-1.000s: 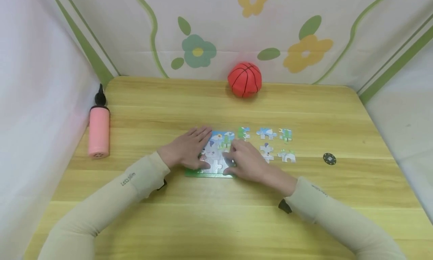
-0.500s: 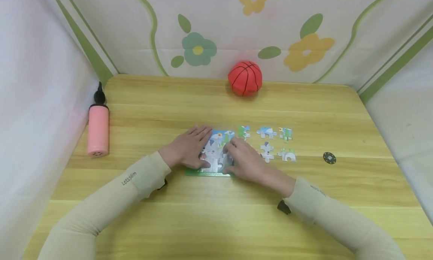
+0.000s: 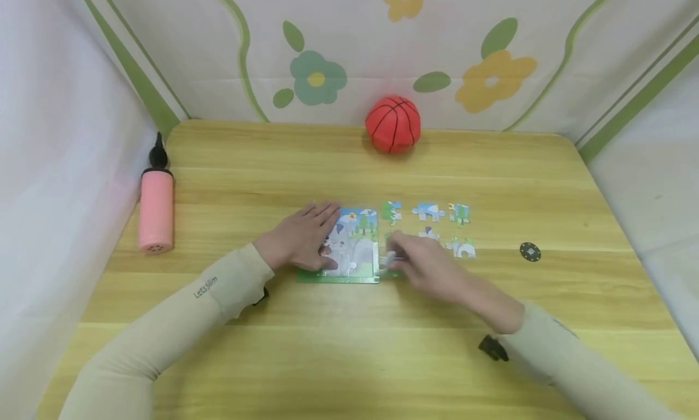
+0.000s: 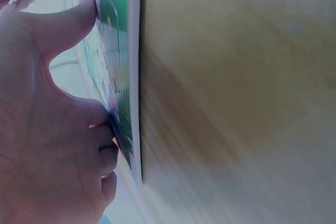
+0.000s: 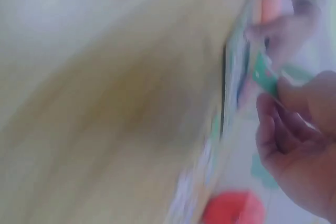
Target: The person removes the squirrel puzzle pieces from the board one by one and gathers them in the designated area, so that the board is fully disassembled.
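Note:
A jigsaw puzzle board with a green border and an animal picture lies mid-table. My left hand rests across its left part, fingers spread and thumb pressing near the lower edge. In the left wrist view, the left hand's thumb lies on the picture side of the tilted-looking board. Just right of the board, my right hand pinches a puzzle piece between thumb and fingers. The right wrist view shows this piece's green face. The board's lower right part shows a smooth printed backing.
Several loose puzzle pieces lie right of the board, among them a blue one and a white-and-green one. Farther right is a black round chip. A red ball sits at the back, a pink hand pump at left.
The right hand has lifted a puzzle piece out of the board's lower right and moved right with it, exposing the backing. The left hand stays on the board.

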A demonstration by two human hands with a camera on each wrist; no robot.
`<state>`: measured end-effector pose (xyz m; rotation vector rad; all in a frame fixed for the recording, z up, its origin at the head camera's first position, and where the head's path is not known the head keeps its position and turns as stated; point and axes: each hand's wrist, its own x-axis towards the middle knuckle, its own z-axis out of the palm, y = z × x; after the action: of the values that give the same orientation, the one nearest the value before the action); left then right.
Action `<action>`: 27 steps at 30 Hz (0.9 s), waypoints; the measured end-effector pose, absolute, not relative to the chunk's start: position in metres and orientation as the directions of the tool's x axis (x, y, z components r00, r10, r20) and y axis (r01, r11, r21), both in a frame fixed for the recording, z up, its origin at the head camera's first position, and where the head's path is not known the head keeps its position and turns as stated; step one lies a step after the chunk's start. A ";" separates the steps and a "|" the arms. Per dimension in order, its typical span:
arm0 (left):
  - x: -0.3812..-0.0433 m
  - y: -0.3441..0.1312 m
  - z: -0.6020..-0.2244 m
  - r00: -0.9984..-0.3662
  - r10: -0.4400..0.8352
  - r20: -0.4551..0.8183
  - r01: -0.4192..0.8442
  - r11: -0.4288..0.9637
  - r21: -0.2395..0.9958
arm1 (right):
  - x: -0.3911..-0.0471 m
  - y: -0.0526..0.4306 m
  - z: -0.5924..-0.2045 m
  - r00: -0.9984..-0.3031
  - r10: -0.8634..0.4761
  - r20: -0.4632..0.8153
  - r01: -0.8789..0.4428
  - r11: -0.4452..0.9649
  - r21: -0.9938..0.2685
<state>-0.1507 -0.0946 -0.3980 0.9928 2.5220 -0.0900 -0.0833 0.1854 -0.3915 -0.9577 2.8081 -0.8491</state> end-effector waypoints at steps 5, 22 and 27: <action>-0.150 -0.096 -0.399 -0.652 0.633 -0.417 0.660 0.745 0.099 | -0.081 0.242 -0.386 -0.832 -0.554 -0.022 -0.463 0.716 -0.522; -0.149 -0.095 -0.397 -0.657 0.634 -0.408 0.653 0.749 0.112 | -0.077 0.313 -0.396 -0.882 -0.443 -0.160 -0.362 0.855 -0.370; -0.150 -0.094 -0.397 -0.657 0.632 -0.411 0.655 0.748 0.104 | -0.079 0.309 -0.396 -0.882 -0.432 -0.189 -0.350 0.868 -0.351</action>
<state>-0.1498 -0.0940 -0.3974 0.9811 2.5220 -0.0746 -0.0786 0.3086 -0.3960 -0.5931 2.7793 -0.4499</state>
